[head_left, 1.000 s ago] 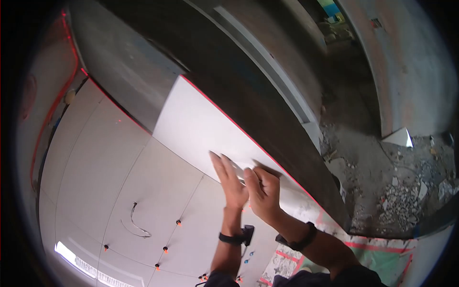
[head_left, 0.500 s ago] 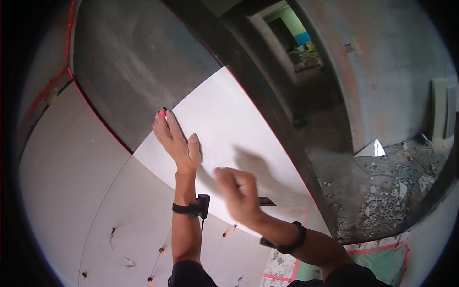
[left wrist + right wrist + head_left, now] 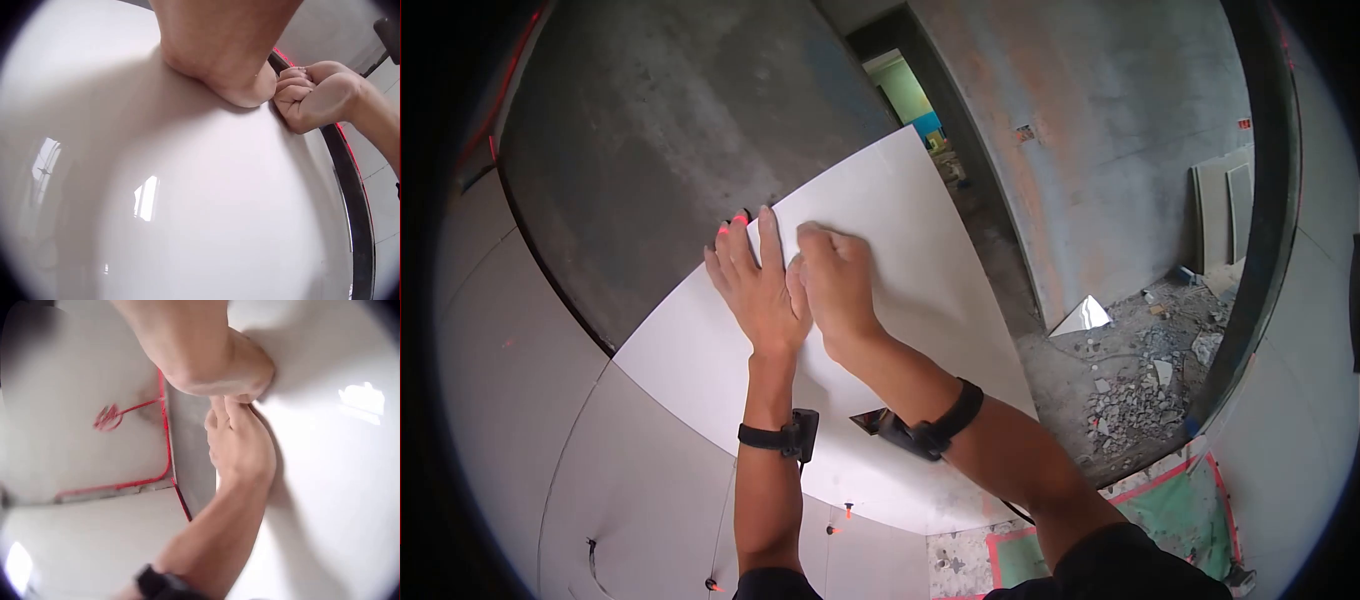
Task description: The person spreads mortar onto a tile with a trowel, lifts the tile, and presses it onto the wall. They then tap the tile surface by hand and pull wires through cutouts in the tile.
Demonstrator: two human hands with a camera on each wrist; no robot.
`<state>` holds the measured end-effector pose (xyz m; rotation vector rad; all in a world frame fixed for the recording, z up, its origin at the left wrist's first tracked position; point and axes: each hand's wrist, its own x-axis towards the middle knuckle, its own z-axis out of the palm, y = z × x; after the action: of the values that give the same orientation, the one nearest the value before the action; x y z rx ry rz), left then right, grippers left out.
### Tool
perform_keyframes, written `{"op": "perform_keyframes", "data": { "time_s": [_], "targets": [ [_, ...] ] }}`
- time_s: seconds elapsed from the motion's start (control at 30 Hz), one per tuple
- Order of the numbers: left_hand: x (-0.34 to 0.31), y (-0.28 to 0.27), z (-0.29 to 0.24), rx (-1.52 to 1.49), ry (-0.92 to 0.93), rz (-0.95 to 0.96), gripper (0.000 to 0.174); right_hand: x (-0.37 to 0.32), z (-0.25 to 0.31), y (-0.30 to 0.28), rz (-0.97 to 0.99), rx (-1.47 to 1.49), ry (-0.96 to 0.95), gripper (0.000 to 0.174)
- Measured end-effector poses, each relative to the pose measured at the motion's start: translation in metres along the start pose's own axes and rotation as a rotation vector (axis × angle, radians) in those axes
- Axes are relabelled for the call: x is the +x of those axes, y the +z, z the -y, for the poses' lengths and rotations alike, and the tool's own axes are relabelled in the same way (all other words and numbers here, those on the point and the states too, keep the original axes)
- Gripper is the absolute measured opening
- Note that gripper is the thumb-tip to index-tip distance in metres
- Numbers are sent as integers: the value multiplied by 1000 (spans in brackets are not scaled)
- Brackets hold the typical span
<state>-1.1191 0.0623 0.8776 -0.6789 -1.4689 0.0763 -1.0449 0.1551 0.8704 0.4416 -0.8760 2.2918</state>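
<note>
A glossy white panel (image 3: 930, 330) lies against the dark grey wall in the head view. On its upper edge rests my left hand (image 3: 762, 305), fingers spread, with red laser light on two fingertips. Close beside it is my right hand (image 3: 840, 285), its fingers curled in a fist against the panel face. The left wrist view shows the right hand's folded fingers (image 3: 295, 87) near the panel edge. In the right wrist view, the left hand (image 3: 242, 447) lies along the panel edge, just by the right hand (image 3: 250, 369).
Large pale tiles (image 3: 490, 400) with orange-tipped spacers (image 3: 712, 584) cover the wall at left and below. Bare grey wall (image 3: 680, 130) rises above the panel. At right are rubble (image 3: 1140, 390), leaning boards (image 3: 1215, 215) and a doorway. Green sheeting (image 3: 1190, 510) lies at lower right.
The right hand has moved up the panel to the left hand's side. The left hand has moved from beside the right to the panel's upper edge, and its fingers have spread. The view has turned.
</note>
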Motion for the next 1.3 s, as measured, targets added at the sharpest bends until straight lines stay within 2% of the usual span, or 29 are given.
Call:
{"op": "perform_keyframes", "data": {
  "time_s": [0.03, 0.2, 0.27, 0.3, 0.4, 0.43, 0.53, 0.67, 0.9, 1.0, 1.07, 1.13, 1.17, 1.3],
  "targets": [
    [1, -3, -2, -29, -5, 3, 54, -1, -3, 2, 4, -60, -85, 41],
    [-2, 2, 5, 12, 10, 16, 52, -20, -9, 11, 54, -139, -148, 31],
    [1, -8, -1, -84, -1, 12, 51, -5, -6, -2, 36, 8, -37, 31],
    [1, -7, -1, -84, -4, 5, 51, -9, -11, -1, 34, -70, -58, 31],
    [2, -3, 1, -28, -19, 38, 52, -6, -25, -5, 57, -65, -107, 32],
    [0, -6, 0, -69, -12, 29, 52, -14, 5, -4, 35, 30, 37, 32],
    [1, -1, 2, -81, -10, 17, 53, -24, -3, 2, 90, -53, -48, 33],
    [1, -8, 0, -104, 9, 11, 54, -11, 0, -5, 64, 21, 3, 35],
    [0, -8, -2, -104, -9, 44, 54, -12, 8, -13, 35, -14, -19, 35],
    [-7, -10, -3, -113, -36, 46, 56, -10, 0, -15, 1, -5, -3, 34],
    [-21, -5, -1, -124, -126, 2, 58, -15, -2, -15, -8, 21, 31, 35],
    [-23, -2, 1, -100, -135, 20, 59, -23, 2, -12, 77, -12, 13, 41],
    [-23, -2, 0, -104, -141, 18, 58, -10, -12, -19, 31, -105, -68, 39],
    [-28, -6, -3, -104, -165, 36, 58, -14, -17, -26, 15, -64, -24, 40]
  ]
}}
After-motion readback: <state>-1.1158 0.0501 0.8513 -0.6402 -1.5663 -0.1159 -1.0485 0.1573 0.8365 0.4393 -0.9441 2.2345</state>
